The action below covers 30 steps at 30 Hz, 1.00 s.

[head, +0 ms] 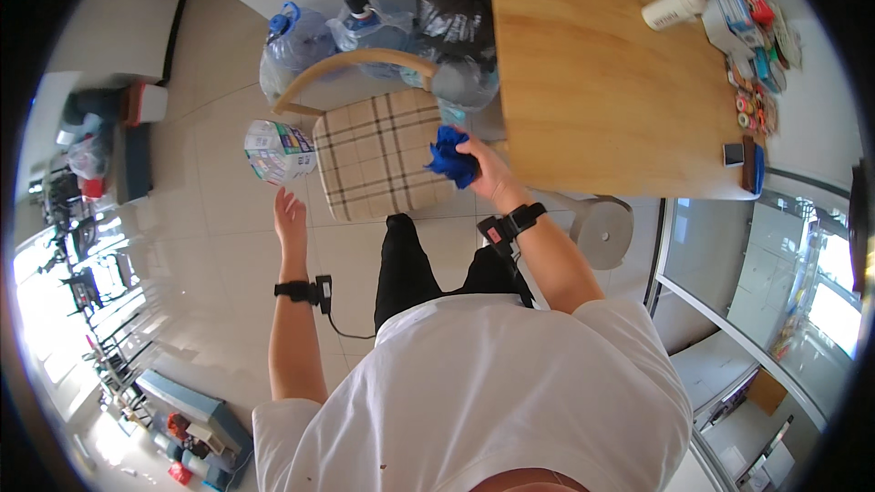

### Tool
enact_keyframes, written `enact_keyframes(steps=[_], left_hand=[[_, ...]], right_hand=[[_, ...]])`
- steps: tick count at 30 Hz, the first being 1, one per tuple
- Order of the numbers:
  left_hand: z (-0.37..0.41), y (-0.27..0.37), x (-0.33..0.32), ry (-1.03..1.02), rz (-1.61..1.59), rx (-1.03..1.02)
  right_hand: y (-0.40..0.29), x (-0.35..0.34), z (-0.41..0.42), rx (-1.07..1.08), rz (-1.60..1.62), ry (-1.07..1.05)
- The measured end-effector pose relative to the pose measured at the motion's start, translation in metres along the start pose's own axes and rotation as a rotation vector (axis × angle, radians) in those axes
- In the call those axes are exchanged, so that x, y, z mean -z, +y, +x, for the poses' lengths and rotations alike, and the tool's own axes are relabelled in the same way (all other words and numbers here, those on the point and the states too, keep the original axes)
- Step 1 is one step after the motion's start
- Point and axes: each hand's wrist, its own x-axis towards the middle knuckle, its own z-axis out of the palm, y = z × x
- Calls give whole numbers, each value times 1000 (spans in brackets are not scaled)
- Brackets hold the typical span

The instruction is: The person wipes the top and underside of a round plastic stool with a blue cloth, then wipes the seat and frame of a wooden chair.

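My right hand (487,169) grips a crumpled blue cloth (454,158) at the right front part of the chair's plaid seat cushion (383,150); whether the cloth touches the cushion I cannot tell. Left of the chair, my left hand (290,215) reaches forward with its fingers apart and nothing in them. Just beyond its fingertips is a white container (279,152) with colourful print, close to the cushion's left edge. I cannot tell if the fingers touch it. Each wrist wears a black strap with a small device.
The chair's curved wooden back (355,58) faces the wall. Behind it are large plastic water bottles (301,37) and a black plastic bag (456,17). A wooden table (615,96) stands at right, with a white tumbler (673,8) and a phone (733,155). A plastic stool (603,232) is below it.
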Motion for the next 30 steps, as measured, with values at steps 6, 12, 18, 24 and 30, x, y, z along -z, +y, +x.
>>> enact_keyframes(steps=[6,12,18,24,30], left_hand=[[138,19,2,-133,382,-116],[221,-8,-12,-185,607,-413],[233,26,-21,-236,490,-167],[241,28,-18,-240,366,-78],[243,22,-24,-184,97,7]], right_hand=[[-22,-70,115,530,-993,410],[-5,-83,199,568,-1463,691],[33,-98,243,680,-1767,765],[83,-192,281,720,-1915,375],[167,-233,290,754,-1816,68]])
